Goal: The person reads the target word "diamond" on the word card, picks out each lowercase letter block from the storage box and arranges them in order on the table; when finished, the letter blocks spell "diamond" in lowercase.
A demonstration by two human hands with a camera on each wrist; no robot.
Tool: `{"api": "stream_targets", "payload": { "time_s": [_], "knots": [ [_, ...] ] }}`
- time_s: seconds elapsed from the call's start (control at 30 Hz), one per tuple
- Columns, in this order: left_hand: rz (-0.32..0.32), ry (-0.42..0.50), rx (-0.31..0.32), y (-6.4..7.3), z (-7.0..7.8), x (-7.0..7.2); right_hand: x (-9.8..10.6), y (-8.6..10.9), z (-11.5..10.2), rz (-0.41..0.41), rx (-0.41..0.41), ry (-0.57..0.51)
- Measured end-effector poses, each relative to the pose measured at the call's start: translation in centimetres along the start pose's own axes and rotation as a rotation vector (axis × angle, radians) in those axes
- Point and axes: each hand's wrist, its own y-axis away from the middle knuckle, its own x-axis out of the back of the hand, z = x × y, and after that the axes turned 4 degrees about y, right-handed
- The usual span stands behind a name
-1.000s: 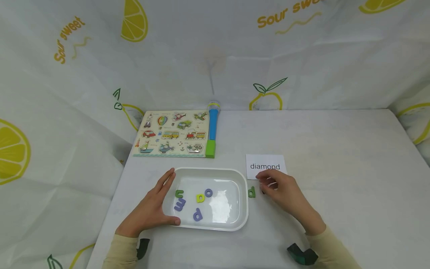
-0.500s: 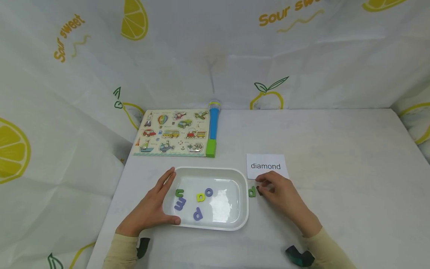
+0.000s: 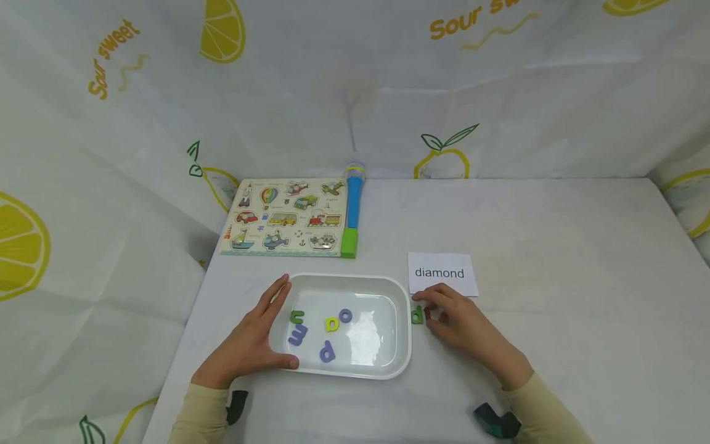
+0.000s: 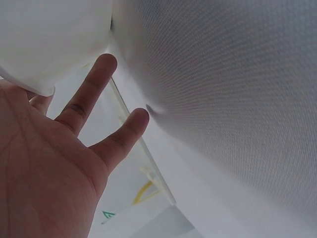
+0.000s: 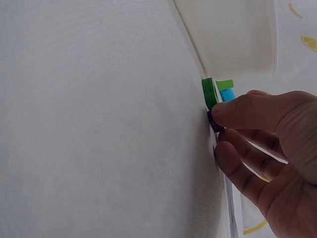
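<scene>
My left hand (image 3: 246, 345) holds the left end of a shallow white tray (image 3: 355, 373), thumb at the near rim and fingers at the far corner. In the left wrist view two fingers (image 4: 89, 94) stretch out straight beside the tray. Inside lie a green n (image 3: 296, 317), a purple m (image 3: 297, 335), a yellow letter (image 3: 331, 324), a purple o (image 3: 346, 316) and a purple d (image 3: 327, 351). My right hand (image 3: 463, 320) pinches a small dark red letter (image 5: 214, 121), mostly hidden by the fingers. It is right beside a green d (image 3: 416, 315) on the table.
A white card (image 3: 438, 271) printed "diamond" lies just beyond my right hand. Farther back are a vehicle picture puzzle board (image 3: 283, 216) and a blue-green toy microphone (image 3: 352, 203). A lemon-print cloth (image 3: 377, 111) hangs behind the white table (image 3: 554, 259).
My right hand has moved left with the dark red letter, closer to the green d. The left hand stays at the tray, whose letters lie as before.
</scene>
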Motion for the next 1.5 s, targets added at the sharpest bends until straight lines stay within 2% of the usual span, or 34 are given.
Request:
{"api": "stream_targets", "payload": {
  "time_s": [0.27,0.47,0.7,0.87,0.97,1.13,1.37,1.5],
  "knots": [
    [-0.001,-0.006,0.004,-0.1,0.0,0.0,0.1,-0.3,-0.2,-0.011,0.010,0.034],
    [-0.002,-0.005,0.000,-0.1,0.0,0.0,1.2,-0.8,-1.2,-0.025,-0.012,0.077],
    [-0.001,-0.003,-0.005,0.0,0.0,0.0,3.4,-2.8,-3.6,-0.062,0.038,0.035],
    [0.001,0.005,-0.005,-0.1,-0.1,0.0,3.8,-4.6,-6.6,-0.176,0.062,-0.049],
    [0.006,0.012,-0.006,-0.1,0.0,0.0,3.0,-5.7,-8.3,-0.273,0.061,-0.077],
    [0.008,0.012,-0.017,0.0,-0.1,0.0,0.3,-7.1,-9.8,-0.400,0.087,-0.122],
    [0.003,0.014,-0.028,0.0,-0.3,0.0,-4.1,-8.3,-10.3,-0.472,0.053,-0.171],
    [0.002,0.026,-0.025,-0.1,-0.3,0.0,-5.8,-8.5,-10.5,-0.508,-0.008,-0.131]
  ]
}}
